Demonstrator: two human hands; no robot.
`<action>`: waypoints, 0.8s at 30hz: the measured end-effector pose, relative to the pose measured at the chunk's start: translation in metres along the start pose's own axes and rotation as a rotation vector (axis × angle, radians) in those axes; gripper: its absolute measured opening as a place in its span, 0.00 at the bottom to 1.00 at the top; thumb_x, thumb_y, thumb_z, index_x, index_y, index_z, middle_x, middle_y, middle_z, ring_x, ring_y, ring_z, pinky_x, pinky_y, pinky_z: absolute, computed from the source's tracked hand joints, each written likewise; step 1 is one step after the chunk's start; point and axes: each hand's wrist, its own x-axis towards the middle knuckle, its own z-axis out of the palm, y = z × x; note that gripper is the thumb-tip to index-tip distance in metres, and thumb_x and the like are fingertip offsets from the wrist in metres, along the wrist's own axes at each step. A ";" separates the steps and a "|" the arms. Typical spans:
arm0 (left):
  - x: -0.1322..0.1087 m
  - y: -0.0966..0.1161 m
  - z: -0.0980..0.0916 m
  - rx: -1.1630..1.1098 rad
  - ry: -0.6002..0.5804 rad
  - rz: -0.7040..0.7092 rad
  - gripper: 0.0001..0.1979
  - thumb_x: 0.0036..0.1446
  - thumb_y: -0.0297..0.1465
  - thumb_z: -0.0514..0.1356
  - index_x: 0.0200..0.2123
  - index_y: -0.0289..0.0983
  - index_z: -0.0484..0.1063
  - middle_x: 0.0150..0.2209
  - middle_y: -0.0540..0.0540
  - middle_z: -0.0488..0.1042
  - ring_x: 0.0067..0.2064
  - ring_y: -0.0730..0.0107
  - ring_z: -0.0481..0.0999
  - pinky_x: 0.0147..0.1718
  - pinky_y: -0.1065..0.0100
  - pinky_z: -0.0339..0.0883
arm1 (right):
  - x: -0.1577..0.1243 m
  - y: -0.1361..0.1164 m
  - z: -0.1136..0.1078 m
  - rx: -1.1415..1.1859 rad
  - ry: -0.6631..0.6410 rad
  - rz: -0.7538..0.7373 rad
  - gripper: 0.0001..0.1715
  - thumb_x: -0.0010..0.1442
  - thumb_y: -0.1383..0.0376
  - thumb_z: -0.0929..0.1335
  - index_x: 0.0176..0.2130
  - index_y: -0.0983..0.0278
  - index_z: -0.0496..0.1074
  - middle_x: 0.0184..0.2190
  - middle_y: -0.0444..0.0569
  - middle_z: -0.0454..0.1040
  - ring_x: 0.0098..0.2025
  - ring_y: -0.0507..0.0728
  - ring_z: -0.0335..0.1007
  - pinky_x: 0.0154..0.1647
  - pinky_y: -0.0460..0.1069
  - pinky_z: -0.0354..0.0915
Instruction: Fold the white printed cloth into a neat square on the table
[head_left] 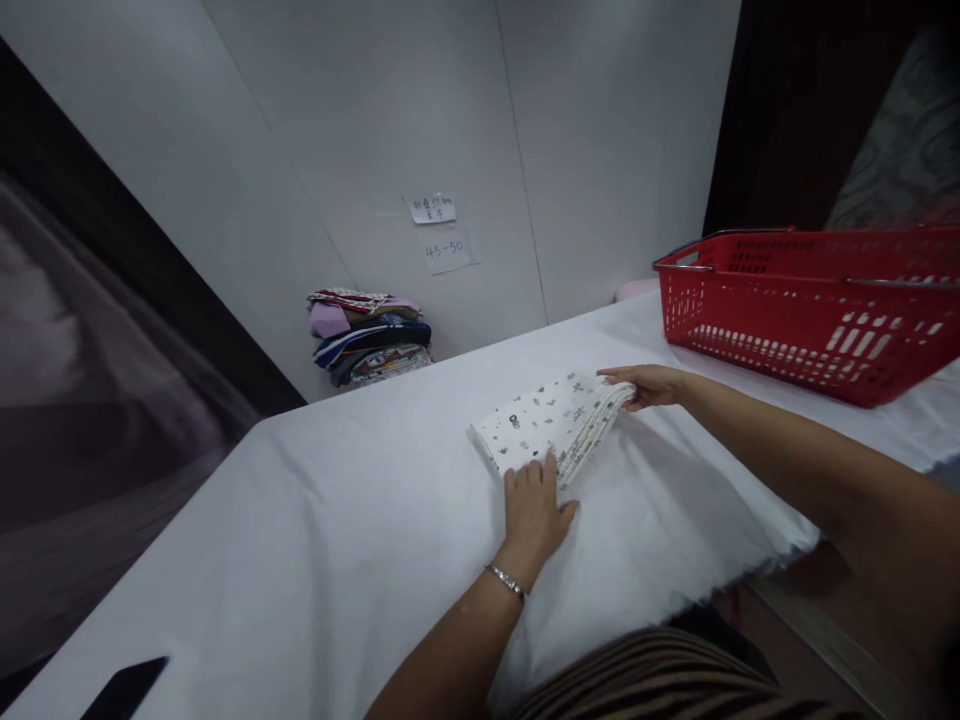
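A folded white cloth with small dark prints lies on the white-covered table. My left hand rests at its near corner, fingers flat and stretched onto the fabric. My right hand grips the cloth's far right corner, fingers curled around the stacked folded edges. Both hands touch the cloth; it lies flat between them. A metal bracelet is on my left wrist.
A red plastic basket stands at the right of the table. A stack of folded coloured cloths sits at the back against the white wall, below paper labels. A dark flat object lies at the near left edge.
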 end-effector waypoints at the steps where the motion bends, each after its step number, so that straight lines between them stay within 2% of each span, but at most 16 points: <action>1: 0.003 0.004 0.001 0.026 0.006 -0.022 0.35 0.53 0.42 0.57 0.61 0.34 0.51 0.47 0.39 0.66 0.49 0.54 0.64 0.53 0.50 0.50 | 0.000 -0.001 0.000 0.008 0.008 -0.001 0.34 0.55 0.63 0.69 0.59 0.53 0.56 0.25 0.41 0.71 0.23 0.48 0.67 0.26 0.44 0.71; 3: 0.009 0.010 0.003 0.076 0.013 -0.055 0.34 0.54 0.39 0.57 0.61 0.34 0.50 0.45 0.39 0.65 0.47 0.54 0.64 0.51 0.51 0.51 | 0.001 -0.001 0.000 0.020 0.017 -0.006 0.35 0.56 0.63 0.68 0.60 0.52 0.55 0.25 0.40 0.71 0.23 0.48 0.67 0.26 0.44 0.72; 8: 0.013 0.011 0.008 0.164 0.009 -0.064 0.31 0.54 0.23 0.52 0.62 0.35 0.51 0.43 0.39 0.65 0.45 0.57 0.65 0.49 0.52 0.52 | -0.002 0.000 0.000 0.042 0.011 -0.030 0.36 0.57 0.63 0.67 0.61 0.52 0.51 0.25 0.41 0.72 0.24 0.48 0.69 0.28 0.45 0.72; 12: 0.009 0.007 0.007 0.165 -0.002 -0.052 0.33 0.53 0.18 0.49 0.62 0.37 0.49 0.43 0.39 0.66 0.44 0.59 0.66 0.43 0.58 0.57 | -0.008 0.005 -0.003 0.039 -0.045 -0.084 0.37 0.58 0.63 0.67 0.62 0.53 0.50 0.31 0.45 0.74 0.27 0.51 0.72 0.28 0.45 0.72; 14: 0.007 0.005 0.006 0.159 -0.011 -0.040 0.33 0.53 0.17 0.49 0.63 0.38 0.48 0.44 0.40 0.66 0.44 0.60 0.67 0.41 0.60 0.58 | -0.011 0.008 -0.004 0.046 -0.073 -0.110 0.36 0.58 0.63 0.66 0.62 0.55 0.51 0.32 0.46 0.75 0.28 0.51 0.73 0.29 0.45 0.72; 17: 0.006 -0.001 0.002 0.169 -0.017 -0.015 0.35 0.52 0.16 0.48 0.63 0.38 0.47 0.44 0.40 0.66 0.43 0.61 0.67 0.40 0.62 0.60 | -0.013 0.014 -0.005 0.068 -0.085 -0.126 0.28 0.59 0.63 0.65 0.58 0.59 0.59 0.32 0.47 0.75 0.27 0.50 0.72 0.29 0.44 0.71; 21: 0.006 -0.012 -0.013 0.183 -0.002 0.018 0.38 0.48 0.13 0.49 0.63 0.38 0.46 0.44 0.42 0.65 0.42 0.63 0.67 0.39 0.64 0.63 | -0.016 0.016 -0.003 0.073 -0.075 -0.138 0.17 0.59 0.61 0.64 0.48 0.63 0.67 0.30 0.48 0.74 0.25 0.50 0.70 0.24 0.43 0.68; 24: 0.007 -0.020 -0.037 0.144 0.037 0.082 0.39 0.49 0.14 0.48 0.63 0.41 0.44 0.46 0.42 0.64 0.45 0.63 0.66 0.39 0.64 0.65 | -0.025 0.013 -0.002 0.075 -0.050 -0.191 0.17 0.61 0.56 0.61 0.44 0.64 0.68 0.29 0.48 0.73 0.26 0.50 0.70 0.25 0.43 0.67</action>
